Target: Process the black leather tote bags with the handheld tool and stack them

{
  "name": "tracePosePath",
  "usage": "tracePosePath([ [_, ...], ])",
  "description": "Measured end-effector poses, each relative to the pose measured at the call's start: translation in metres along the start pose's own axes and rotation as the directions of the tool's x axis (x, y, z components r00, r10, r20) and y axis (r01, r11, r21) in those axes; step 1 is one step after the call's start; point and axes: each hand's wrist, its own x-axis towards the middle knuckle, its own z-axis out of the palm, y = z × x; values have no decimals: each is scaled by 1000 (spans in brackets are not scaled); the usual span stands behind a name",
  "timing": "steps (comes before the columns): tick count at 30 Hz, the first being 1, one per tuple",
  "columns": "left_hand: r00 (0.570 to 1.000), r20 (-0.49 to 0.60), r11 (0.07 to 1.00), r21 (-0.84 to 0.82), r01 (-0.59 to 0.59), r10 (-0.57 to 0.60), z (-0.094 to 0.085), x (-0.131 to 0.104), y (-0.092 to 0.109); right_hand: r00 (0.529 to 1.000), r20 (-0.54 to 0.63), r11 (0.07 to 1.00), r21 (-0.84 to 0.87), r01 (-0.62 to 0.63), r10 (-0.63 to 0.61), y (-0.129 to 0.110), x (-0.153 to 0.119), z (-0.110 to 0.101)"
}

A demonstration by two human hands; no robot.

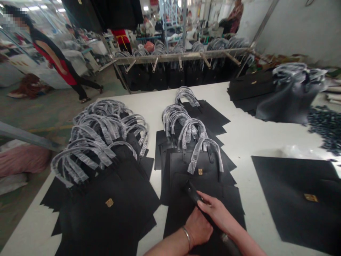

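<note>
My right hand [214,209] is closed on a black strap [192,193], thumb and fingers pinching it near its upper end. Just below, my left hand [198,227], a silver bangle on its wrist, is curled against the same strap; its fingertips are hidden. The strap slants down toward the lower right, over a black bag panel [183,217]. Beneath and beyond lies a fanned stack of black panels with plastic-wrapped handles [195,131]. The uppermost handled panel bears a gold clasp plate [200,171].
Another stack of black handled panels [112,185] lies at left on the white table [239,142]. At right are a black panel with gold plate [295,192], a bag pile [282,96] and small dark pieces [326,124]. Behind stands a metal rack [181,57]; a person [58,60] walks left.
</note>
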Motion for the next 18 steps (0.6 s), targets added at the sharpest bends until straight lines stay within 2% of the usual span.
tracePosePath([
  [3,1000,-18,1000,-13,20,-20,-2,0,0,994,-28,994,-9,108,-108,-13,6,10],
  [5,998,-38,996,-74,41,-44,-6,-1,1,989,-38,990,13,142,-141,-16,-3,9],
  [7,996,-65,983,-178,51,-64,-12,-1,0,994,-35,994,36,100,-99,-13,-19,2],
  [10,984,-126,935,-346,72,-123,-28,-3,-7,999,-17,998,59,-37,38,-4,-43,-14],
  [11,971,-163,922,-372,106,-177,-35,-4,-12,997,-21,995,66,-75,76,-2,-48,-17],
  [12,938,-216,909,-379,175,-271,-42,-5,-19,994,-28,992,72,-101,103,-1,-51,-19],
  [13,875,-284,885,-377,274,-392,-50,-6,-27,992,-35,990,78,-117,120,-1,-52,-20],
  [14,771,-358,836,-379,396,-527,-57,-7,-36,991,-43,989,84,-125,129,-2,-51,-19],
  [16,490,-433,652,-451,609,-757,-69,-9,-54,990,-46,988,90,-129,134,-7,-43,-12],
  [17,376,-421,557,-503,661,-826,-73,-9,-63,990,-40,988,87,-129,132,-11,-38,-8],
  [18,303,-388,482,-548,684,-871,-75,-9,-70,991,-35,989,76,-128,130,-15,-32,-2],
])
